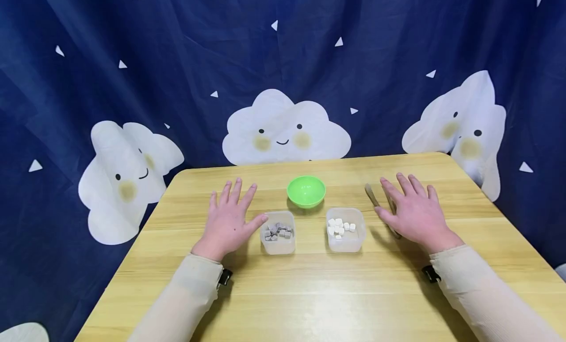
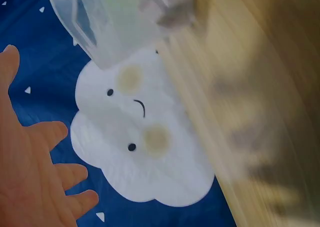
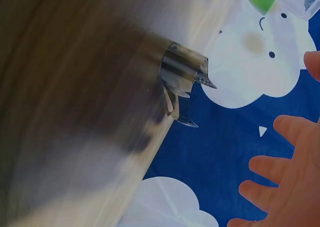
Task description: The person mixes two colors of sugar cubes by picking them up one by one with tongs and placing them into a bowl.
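Observation:
My left hand (image 1: 228, 223) is spread with straight fingers, its thumb tip overlapping the edge of a clear plastic tub (image 1: 278, 248) in the head view. Grey cubes (image 1: 278, 231) lie inside that tub. On the other side my right hand (image 1: 414, 210) is spread too, holding nothing, palm toward the table. Beside and partly beneath it lies a pair of metal tongs (image 1: 372, 195), whose bent shiny end (image 3: 182, 69) shows in the right wrist view. A second clear tub (image 1: 346, 246) contains white cubes (image 1: 338, 227). Behind the two tubs sits a green bowl (image 1: 306, 191).
The wooden table (image 1: 305, 298) has rounded back corners. Right behind its back edge hangs a dark blue curtain (image 1: 185, 47) printed with white clouds and small triangles. Black wrist bands (image 1: 224, 277) show at both sleeves.

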Motion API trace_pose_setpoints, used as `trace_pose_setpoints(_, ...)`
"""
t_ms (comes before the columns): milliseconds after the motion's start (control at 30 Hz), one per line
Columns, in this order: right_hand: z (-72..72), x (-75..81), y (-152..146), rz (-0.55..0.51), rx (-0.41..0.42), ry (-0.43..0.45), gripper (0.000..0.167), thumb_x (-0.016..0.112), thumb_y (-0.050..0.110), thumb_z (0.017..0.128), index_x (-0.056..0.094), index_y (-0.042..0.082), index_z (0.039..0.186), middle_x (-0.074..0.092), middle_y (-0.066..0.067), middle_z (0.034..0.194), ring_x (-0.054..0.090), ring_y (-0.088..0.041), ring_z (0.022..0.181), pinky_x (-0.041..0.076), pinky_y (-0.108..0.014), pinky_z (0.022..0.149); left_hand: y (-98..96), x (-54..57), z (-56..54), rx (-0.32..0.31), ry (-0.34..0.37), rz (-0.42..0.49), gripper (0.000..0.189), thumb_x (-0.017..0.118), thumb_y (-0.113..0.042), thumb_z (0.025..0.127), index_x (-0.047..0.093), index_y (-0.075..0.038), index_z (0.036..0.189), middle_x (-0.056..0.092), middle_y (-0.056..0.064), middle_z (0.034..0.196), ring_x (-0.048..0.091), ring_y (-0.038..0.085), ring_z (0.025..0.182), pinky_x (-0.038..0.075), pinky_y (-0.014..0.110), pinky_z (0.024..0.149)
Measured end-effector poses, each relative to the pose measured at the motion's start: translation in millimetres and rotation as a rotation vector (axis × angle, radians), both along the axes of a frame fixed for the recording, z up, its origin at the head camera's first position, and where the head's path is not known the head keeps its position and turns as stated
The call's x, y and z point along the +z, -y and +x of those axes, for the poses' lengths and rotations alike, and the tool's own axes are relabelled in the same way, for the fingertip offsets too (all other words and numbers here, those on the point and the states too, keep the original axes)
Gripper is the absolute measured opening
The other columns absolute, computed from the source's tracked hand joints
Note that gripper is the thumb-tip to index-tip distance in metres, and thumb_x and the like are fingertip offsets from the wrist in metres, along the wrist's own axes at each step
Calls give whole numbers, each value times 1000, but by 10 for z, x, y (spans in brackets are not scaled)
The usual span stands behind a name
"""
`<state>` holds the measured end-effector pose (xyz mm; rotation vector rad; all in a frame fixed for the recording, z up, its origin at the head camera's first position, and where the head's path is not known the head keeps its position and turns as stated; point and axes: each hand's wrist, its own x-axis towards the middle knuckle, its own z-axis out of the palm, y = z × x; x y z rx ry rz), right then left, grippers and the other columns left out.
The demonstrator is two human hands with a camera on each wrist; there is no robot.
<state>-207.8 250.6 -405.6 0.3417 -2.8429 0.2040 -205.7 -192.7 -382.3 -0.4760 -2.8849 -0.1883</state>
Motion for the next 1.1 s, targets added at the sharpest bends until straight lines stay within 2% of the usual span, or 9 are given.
trace_pose_setpoints(133, 14, -2, 4, 3, 3, 11, 76, 50, 61, 97, 38, 15, 157, 30, -29, 156, 24, -53, 141, 17, -77, 104, -126, 43, 47, -35, 9, 11, 84, 50, -68, 95, 27, -23, 162, 14, 17, 167, 8, 40, 152, 5, 68, 116)
trace_pose_setpoints(400, 21, -25, 2, -17, 22, 35, 76, 53, 58, 98, 37, 12, 156, 34, -31, 153, 31, -54, 137, 24, -76, 103, -456, 125, 160, -152, 47, 68, 85, 44, -69, 96, 24, -19, 162, 13, 16, 167, 8, 37, 153, 6, 63, 119)
trace_pose_setpoints(567, 13, -14, -11, -61, 30, 85, 76, 58, 50, 97, 35, 8, 157, 42, -30, 147, 42, -54, 128, 38, -73, 94, -685, 120, 203, -206, 80, 128, 91, 33, -77, 95, 21, -17, 163, 9, 12, 168, 8, 33, 153, 7, 56, 121)
trace_pose_setpoints(667, -5, -3, -16, -73, 29, 130, 78, 59, 48, 97, 33, 6, 157, 45, -29, 144, 45, -53, 126, 42, -72, 90, -805, 90, 216, -224, 77, 141, 92, 32, -77, 95, 21, -16, 163, 11, 12, 168, 10, 31, 153, 9, 52, 122)
trace_pose_setpoints(867, -40, 7, -16, -89, 18, 203, 80, 61, 47, 96, 31, 5, 158, 45, -31, 144, 46, -54, 126, 44, -71, 89, -1073, 54, 260, -277, 109, 175, 92, 42, -72, 96, 17, -15, 163, 10, 11, 168, 11, 29, 153, 10, 46, 122)
trace_pose_setpoints(1100, -120, -25, -30, -87, -11, 274, 84, 61, 50, 95, 33, -2, 154, 51, -33, 134, 54, -53, 117, 49, -67, 81, -1420, 1, 324, -320, 201, 292, 98, 59, -65, 92, 14, -14, 163, 8, 6, 169, 10, 23, 154, 21, 49, 119)
